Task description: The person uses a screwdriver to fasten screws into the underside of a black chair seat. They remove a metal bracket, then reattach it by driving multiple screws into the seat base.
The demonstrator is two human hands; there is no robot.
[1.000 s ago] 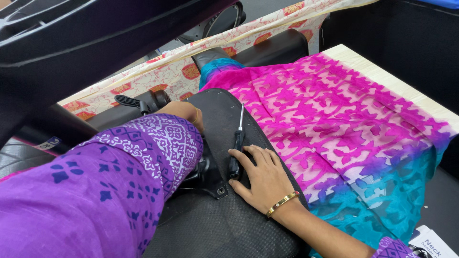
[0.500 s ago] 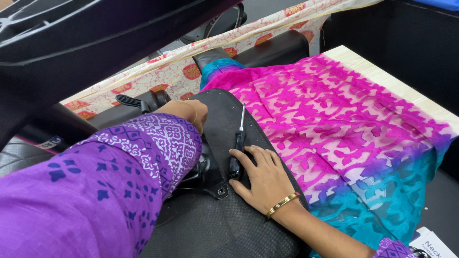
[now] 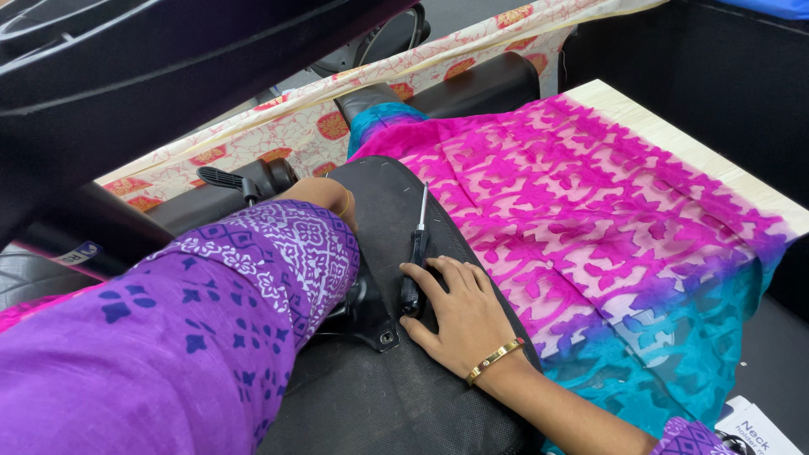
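Little has changed in the last second: the right hand (image 3: 459,316) still rests flat, fingers loose, on the black seat panel (image 3: 396,396), touching the screwdriver (image 3: 415,257) handle. The left hand (image 3: 324,198) stays at the panel's far edge, its grip hidden. Pink-and-teal cloth (image 3: 607,236) drapes the worktop (image 3: 674,139).

White printed card (image 3: 758,431) at bottom right corner; small blue-and-white sticker (image 3: 77,253) at left

Right hand (image 3: 459,316) on screwdriver (image 3: 414,261)
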